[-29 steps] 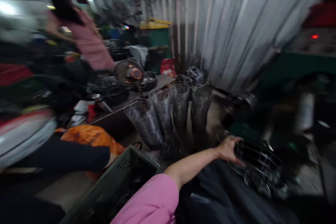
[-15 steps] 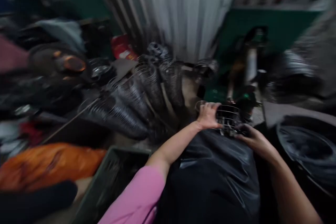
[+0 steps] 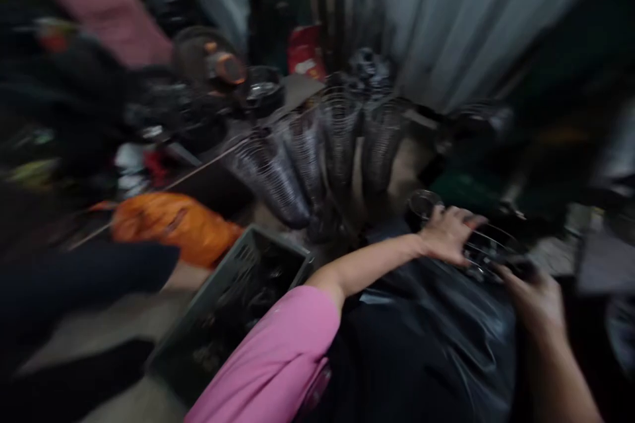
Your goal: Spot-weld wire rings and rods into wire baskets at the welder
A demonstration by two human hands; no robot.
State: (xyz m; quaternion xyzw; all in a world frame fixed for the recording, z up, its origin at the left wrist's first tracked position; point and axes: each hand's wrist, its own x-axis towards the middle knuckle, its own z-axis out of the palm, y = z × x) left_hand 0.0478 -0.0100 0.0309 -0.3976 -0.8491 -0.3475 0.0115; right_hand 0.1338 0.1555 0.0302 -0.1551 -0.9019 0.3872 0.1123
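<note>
Over my lap, covered by a shiny black apron (image 3: pixel 421 330), is a small round wire frame (image 3: pixel 489 248) with thin metal rings. My left hand (image 3: pixel 449 236) grips its left side, fingers over the top and thumb below. On the other side my right hand (image 3: pixel 538 297) holds the frame near a dark part whose kind is blurred. A round wire-rimmed piece (image 3: pixel 423 203) shows just past my left fingers; whether it belongs to the same frame I cannot tell.
Several nested stacks of ringed wire pieces (image 3: pixel 272 178) lean ahead. A green plastic crate (image 3: pixel 233 264) stands at my left, beside an orange sack (image 3: pixel 173 225) and another person's leg (image 3: pixel 89 277). Corrugated metal sheeting (image 3: pixel 446 20) rises behind. A red packet (image 3: pixel 306 53) lies farther back.
My view has swung left, so the surroundings sit farther right in the picture. Both hands keep hold of the wire frame, which now appears lower and tipped differently.
</note>
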